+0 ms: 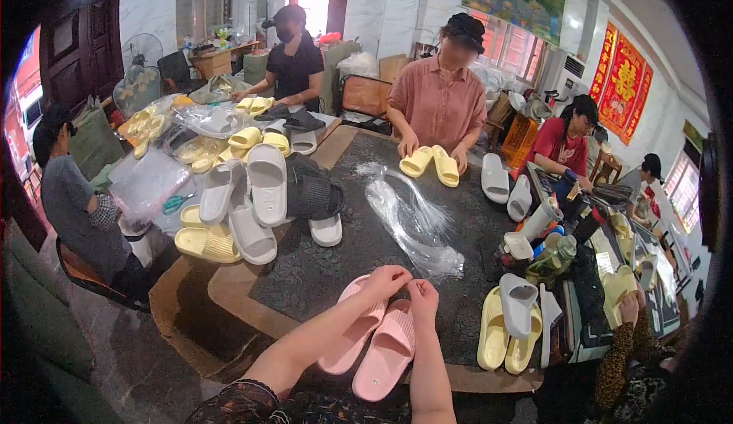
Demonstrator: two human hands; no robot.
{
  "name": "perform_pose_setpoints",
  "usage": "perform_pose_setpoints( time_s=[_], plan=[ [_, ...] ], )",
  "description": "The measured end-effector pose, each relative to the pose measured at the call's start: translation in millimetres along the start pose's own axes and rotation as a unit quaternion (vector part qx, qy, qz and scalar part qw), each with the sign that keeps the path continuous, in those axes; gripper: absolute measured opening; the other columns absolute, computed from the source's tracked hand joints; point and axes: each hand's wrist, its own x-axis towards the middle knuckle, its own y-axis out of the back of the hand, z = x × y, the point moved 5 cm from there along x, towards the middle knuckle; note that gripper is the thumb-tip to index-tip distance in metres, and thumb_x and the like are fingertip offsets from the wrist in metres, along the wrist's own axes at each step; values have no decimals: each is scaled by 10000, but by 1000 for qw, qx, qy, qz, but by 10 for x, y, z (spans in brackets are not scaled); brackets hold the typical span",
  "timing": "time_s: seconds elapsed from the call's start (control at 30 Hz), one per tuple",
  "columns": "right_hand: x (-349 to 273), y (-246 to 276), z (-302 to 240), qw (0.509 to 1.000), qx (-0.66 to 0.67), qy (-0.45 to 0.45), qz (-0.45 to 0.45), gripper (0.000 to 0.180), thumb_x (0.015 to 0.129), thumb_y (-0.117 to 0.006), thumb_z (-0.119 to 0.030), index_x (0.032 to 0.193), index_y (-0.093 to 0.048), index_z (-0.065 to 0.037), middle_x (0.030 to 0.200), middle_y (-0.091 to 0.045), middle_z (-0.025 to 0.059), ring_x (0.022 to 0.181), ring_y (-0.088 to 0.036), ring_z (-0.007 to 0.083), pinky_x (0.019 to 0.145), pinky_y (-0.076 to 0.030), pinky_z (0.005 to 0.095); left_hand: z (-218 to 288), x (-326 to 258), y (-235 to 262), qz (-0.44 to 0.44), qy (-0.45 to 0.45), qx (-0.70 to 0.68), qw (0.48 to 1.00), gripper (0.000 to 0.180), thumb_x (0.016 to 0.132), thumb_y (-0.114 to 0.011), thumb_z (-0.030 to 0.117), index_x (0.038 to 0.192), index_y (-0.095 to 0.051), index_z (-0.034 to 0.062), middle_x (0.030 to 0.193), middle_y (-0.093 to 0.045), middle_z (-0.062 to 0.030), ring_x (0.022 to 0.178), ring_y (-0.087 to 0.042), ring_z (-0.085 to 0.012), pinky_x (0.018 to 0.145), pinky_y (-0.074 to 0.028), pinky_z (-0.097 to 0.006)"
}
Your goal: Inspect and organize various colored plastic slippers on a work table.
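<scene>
Head view: Two bare hands work over a pair of ribbed, pink, molded slippers (384,363) at the table's near edge. The left hand (388,280) and right hand (423,297) meet in pinched fingertips above the toes; whether anything thin runs between them cannot be told. The slippers sit side by side, no strand discernible on them; what remains for this pair is unclear. From them, at 12 o'clock, a loose bundle of clear, glossy strands (391,222) lies ready; beyond, a co-worker in a pink shirt (439,96) handles pale-yellow slippers (441,166). Grey slippers (267,187) crowd 10 o'clock, bottles 2 o'clock. The left forearm partly hides one pink slipper.
</scene>
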Motion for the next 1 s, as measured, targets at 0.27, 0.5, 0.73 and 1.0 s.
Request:
perform_pose_setpoints(
  time_s=[0.27, 0.5, 0.73, 1.0],
  plan=[
    [47, -13, 46, 999, 40, -5, 6, 129, 848, -637, -115, 860, -626, 13, 741, -591, -20, 684, -509, 41, 620, -416, 203, -207, -19, 115, 7, 20, -207, 978, 143, 831, -646, 154, 895, -663, 28, 747, -661, -22, 680, -601, -74, 623, -485, -239],
    [21, 0, 49, 999, -23, -3, -33, 113, 854, -631, -117, 871, -634, -5, 758, -600, -19, 695, -522, 50, 634, -423, 207, -111, -50, 88, 1, 35, -177, 984, 138, 825, -662, 142, 886, -656, 19, 769, -661, -29, 704, -607, -89, 644, -477, -230],
    [-14, -59, 16, 997, 36, -36, -56, 108, 863, -618, -114, 857, -627, -7, 757, -601, -15, 694, -532, 57, 635, -435, 215, -99, -59, 101, -6, 13, -217, 976, 146, 818, -674, 150, 876, -653, 18, 769, -659, -22, 702, -601, -78, 633, -478, -230],
    [-15, -21, -3, 999, 0, -13, -45, 93, 861, -610, -90, 902, -631, -10, 779, -600, -19, 718, -524, 49, 649, -421, 195, -104, -61, 109, -18, 51, -226, 973, 128, 802, -680, 132, 858, -648, 22, 761, -661, -32, 697, -603, -86, 632, -480, -241]
  ],
)
